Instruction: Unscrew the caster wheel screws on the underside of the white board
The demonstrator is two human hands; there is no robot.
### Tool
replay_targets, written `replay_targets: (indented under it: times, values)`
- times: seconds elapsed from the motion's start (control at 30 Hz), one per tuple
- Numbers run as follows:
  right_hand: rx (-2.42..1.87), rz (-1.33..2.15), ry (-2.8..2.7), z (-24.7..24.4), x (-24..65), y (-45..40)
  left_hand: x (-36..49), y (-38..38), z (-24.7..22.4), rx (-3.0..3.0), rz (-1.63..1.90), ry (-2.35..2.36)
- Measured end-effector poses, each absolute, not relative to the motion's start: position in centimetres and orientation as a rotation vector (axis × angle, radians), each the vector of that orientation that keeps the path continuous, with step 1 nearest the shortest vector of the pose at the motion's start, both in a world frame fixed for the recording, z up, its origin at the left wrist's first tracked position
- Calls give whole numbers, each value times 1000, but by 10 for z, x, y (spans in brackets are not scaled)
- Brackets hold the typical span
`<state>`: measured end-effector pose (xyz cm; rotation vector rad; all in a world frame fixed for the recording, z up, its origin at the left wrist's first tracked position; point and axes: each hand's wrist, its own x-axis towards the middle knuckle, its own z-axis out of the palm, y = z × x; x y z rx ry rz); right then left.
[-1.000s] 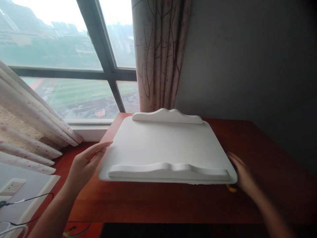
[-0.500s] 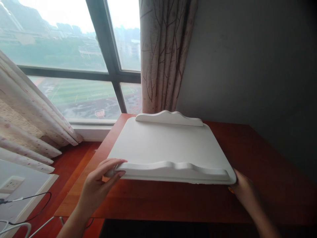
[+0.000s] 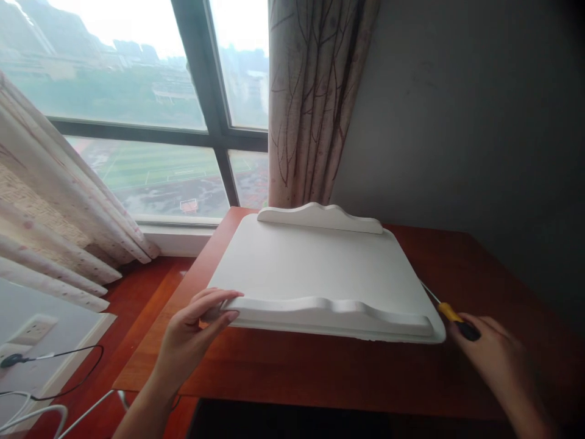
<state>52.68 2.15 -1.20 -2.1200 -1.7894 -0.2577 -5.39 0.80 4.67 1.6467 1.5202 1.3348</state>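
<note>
A white board (image 3: 315, 262) with rounded corners and two wavy raised edge strips rests over the red-brown table (image 3: 292, 372). My left hand (image 3: 194, 326) is closed on its near left corner, thumb in front and fingers over the strip's end. At the right, my right hand (image 3: 489, 344) grips a screwdriver (image 3: 451, 313) by its yellow and black handle. The metal shaft points up and left along the board's right edge, and its tip is hidden there. What lies beneath the board is out of sight.
A window (image 3: 159, 171) and patterned curtains (image 3: 315, 103) stand behind the table, with a grey wall (image 3: 457, 122) at the right. On the lower left, a black plug (image 3: 11, 360) and cables sit by a wall socket (image 3: 34, 330).
My right hand has come away from the board's right corner and moved outward, bringing the screwdriver into sight. My left hand keeps its hold on the board. The view has shifted slightly.
</note>
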Motion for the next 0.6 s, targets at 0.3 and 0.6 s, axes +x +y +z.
replay_targets:
  times: [0.3,0.6]
  values:
    - [-1880,396,-1341,48,484,65,-51,7,46,1660,1354,1542]
    - [-1419,705,-2201,99,368,113,-55,8,40,1760,1352,1547]
